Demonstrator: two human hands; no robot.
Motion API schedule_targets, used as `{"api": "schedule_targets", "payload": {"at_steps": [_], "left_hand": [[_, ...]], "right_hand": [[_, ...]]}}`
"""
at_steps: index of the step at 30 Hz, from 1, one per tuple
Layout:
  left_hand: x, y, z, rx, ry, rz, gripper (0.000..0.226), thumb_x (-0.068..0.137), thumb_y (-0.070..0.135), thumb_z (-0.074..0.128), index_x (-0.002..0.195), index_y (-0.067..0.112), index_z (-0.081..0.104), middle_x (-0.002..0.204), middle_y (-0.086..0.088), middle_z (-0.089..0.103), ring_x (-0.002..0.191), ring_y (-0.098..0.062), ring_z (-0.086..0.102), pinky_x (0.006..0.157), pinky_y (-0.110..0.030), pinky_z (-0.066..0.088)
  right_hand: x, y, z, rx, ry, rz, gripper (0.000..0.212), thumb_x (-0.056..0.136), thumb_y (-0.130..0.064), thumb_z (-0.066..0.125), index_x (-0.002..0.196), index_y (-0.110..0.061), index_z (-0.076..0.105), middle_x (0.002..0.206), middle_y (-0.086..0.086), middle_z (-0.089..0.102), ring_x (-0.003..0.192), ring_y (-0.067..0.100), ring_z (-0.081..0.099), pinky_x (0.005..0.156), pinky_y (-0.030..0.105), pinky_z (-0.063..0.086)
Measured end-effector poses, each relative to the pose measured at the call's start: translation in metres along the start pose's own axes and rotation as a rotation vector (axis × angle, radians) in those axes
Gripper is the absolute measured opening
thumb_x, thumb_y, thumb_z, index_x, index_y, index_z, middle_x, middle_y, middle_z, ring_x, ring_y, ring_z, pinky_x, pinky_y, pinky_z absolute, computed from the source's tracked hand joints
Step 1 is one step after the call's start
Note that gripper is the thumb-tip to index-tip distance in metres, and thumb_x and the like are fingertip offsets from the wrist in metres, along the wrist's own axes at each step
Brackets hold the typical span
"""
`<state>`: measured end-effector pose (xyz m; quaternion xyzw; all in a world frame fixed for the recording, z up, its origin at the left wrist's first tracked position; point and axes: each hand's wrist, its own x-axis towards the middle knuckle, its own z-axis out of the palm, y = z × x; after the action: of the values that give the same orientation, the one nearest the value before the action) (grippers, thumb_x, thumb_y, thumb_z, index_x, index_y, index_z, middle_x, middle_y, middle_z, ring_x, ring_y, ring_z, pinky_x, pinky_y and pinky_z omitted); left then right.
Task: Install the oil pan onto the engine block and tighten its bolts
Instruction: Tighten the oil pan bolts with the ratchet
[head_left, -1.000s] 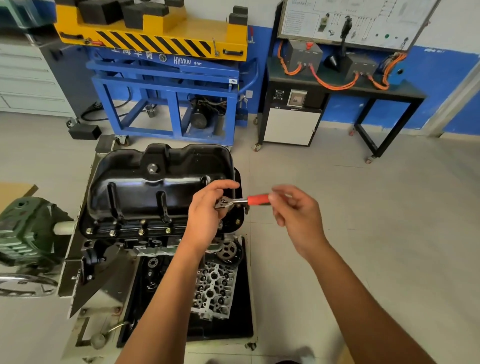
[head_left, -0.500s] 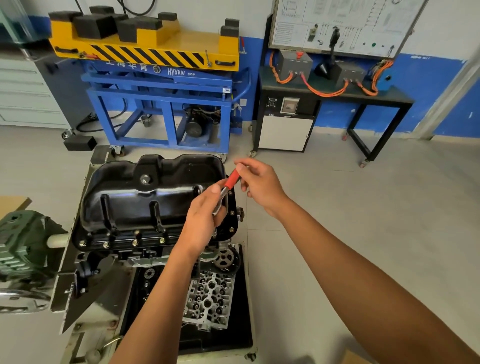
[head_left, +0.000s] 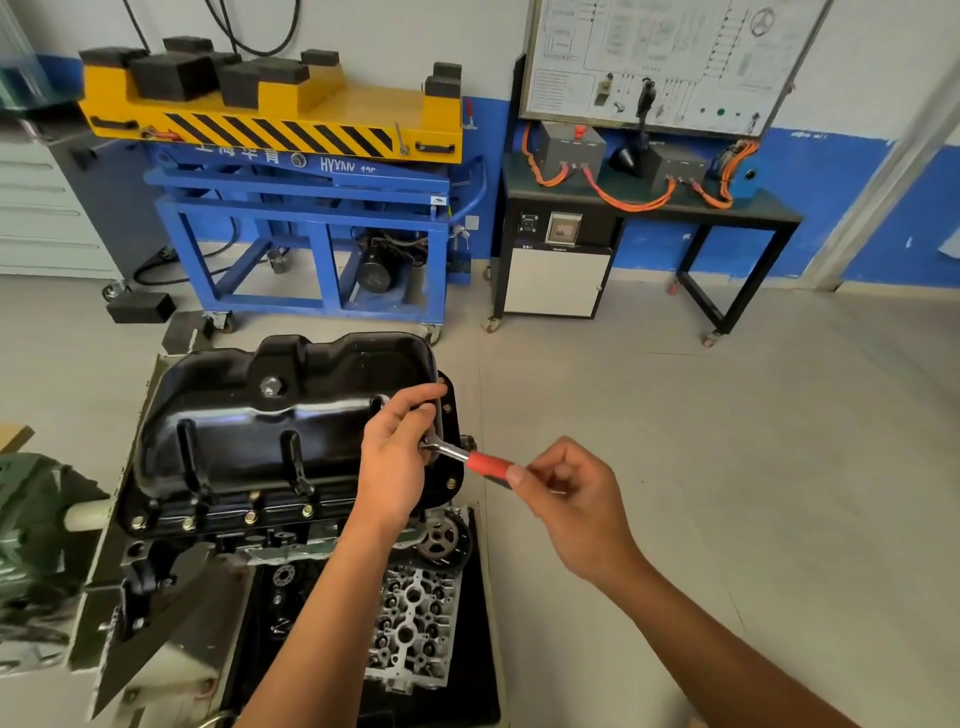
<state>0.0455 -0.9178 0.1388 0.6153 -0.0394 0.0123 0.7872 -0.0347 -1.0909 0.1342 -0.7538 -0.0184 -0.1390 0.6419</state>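
A black oil pan (head_left: 249, 431) sits upside-up on the engine block (head_left: 270, 535), with several bolts (head_left: 249, 517) along its near flange. A ratchet wrench with a red handle (head_left: 485, 464) is set at the pan's right edge. My left hand (head_left: 397, 462) grips the ratchet's metal head against the flange there; the bolt under it is hidden. My right hand (head_left: 571, 499) pinches the end of the red handle, out to the right of the block.
The block hangs on a stand with a green gearbox (head_left: 31, 535) at the left. A cylinder head (head_left: 410, 629) lies in a black tray (head_left: 478, 649) below. A blue and yellow lift cart (head_left: 311, 197) and a black bench (head_left: 649, 208) stand behind.
My right hand has swung the red handle from pointing up and away back down to the right. My left hand stayed on the ratchet head.
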Motion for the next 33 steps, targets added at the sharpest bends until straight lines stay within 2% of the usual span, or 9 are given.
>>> {"api": "schedule_targets", "payload": {"at_steps": [3,7,14,18,21,23,28,30,33], "left_hand": [[0.000,-0.002,0.001,0.005,0.006,0.044,0.030,0.100,0.000,0.046,0.103,0.015,0.072,0.057,0.011,0.043,0.053,-0.004,0.034,0.051,-0.014,0.032],[-0.004,-0.002,0.005,0.014,0.011,0.105,0.024,0.094,0.014,0.053,0.092,0.024,0.074,0.054,0.010,0.042,0.051,-0.005,0.032,0.049,-0.016,0.030],[-0.004,0.002,-0.002,-0.006,-0.059,0.064,0.032,0.102,0.006,0.048,0.088,0.018,0.074,0.051,0.005,0.035,0.048,-0.009,0.028,0.047,-0.019,0.027],[-0.005,0.003,-0.005,-0.004,-0.111,0.068,0.028,0.096,0.015,0.050,0.086,0.020,0.076,0.052,0.004,0.039,0.049,-0.008,0.032,0.049,-0.018,0.030],[-0.008,0.001,-0.004,0.033,-0.098,0.097,0.027,0.091,0.019,0.050,0.085,0.023,0.076,0.056,0.000,0.041,0.056,-0.011,0.035,0.055,-0.019,0.033],[-0.009,0.000,-0.005,0.045,-0.099,0.106,0.027,0.091,0.020,0.049,0.086,0.025,0.075,0.057,0.002,0.043,0.058,-0.011,0.037,0.057,-0.018,0.034],[-0.009,-0.002,-0.005,0.096,-0.153,0.074,0.027,0.091,0.023,0.048,0.096,0.024,0.075,0.060,0.005,0.046,0.062,-0.011,0.040,0.061,-0.023,0.033],[-0.009,-0.002,-0.005,0.087,-0.184,0.049,0.028,0.091,0.022,0.048,0.102,0.023,0.074,0.057,0.009,0.046,0.056,-0.006,0.041,0.056,-0.020,0.033],[-0.009,0.001,-0.006,0.076,-0.198,0.016,0.032,0.091,0.025,0.048,0.109,0.029,0.074,0.061,-0.007,0.042,0.054,-0.006,0.040,0.051,-0.016,0.034]], "right_hand": [[-0.020,-0.005,0.010,-0.030,-0.064,0.017,0.025,0.078,-0.041,0.076,0.070,-0.032,0.055,0.054,-0.011,0.055,0.045,0.003,0.045,0.048,0.015,0.035],[-0.038,-0.008,0.031,-0.012,-0.167,0.024,0.033,0.079,-0.039,0.076,0.068,-0.023,0.049,0.053,-0.008,0.048,0.047,0.005,0.040,0.049,0.020,0.037],[-0.036,-0.011,0.055,-0.017,-0.282,0.082,0.047,0.077,-0.037,0.077,0.063,-0.019,0.036,0.057,-0.006,0.033,0.052,0.015,0.034,0.054,0.033,0.037],[-0.020,-0.008,0.041,-0.036,-0.479,0.188,0.049,0.073,-0.038,0.082,0.059,-0.026,0.037,0.063,0.003,0.040,0.058,0.025,0.047,0.060,0.046,0.048],[-0.002,-0.005,0.019,0.008,-0.659,0.286,0.045,0.072,-0.031,0.084,0.058,-0.030,0.042,0.065,0.000,0.051,0.065,0.020,0.065,0.064,0.036,0.054],[0.012,-0.006,0.005,-0.005,-0.753,0.326,0.037,0.072,-0.027,0.085,0.063,-0.027,0.049,0.065,-0.007,0.056,0.064,0.011,0.063,0.064,0.026,0.052],[0.048,-0.013,-0.018,-0.039,-0.935,0.437,0.023,0.072,-0.021,0.083,0.089,-0.020,0.069,0.094,0.011,0.067,0.075,0.015,0.063,0.065,0.022,0.050],[0.065,-0.017,-0.026,-0.094,-1.014,0.453,0.027,0.076,-0.014,0.081,0.098,-0.026,0.071,0.101,0.006,0.070,0.076,0.016,0.066,0.065,0.023,0.049],[0.091,-0.024,-0.037,-0.196,-1.022,0.474,0.038,0.078,-0.011,0.081,0.112,-0.026,0.070,0.104,0.006,0.073,0.067,0.017,0.067,0.059,0.022,0.048]]}}
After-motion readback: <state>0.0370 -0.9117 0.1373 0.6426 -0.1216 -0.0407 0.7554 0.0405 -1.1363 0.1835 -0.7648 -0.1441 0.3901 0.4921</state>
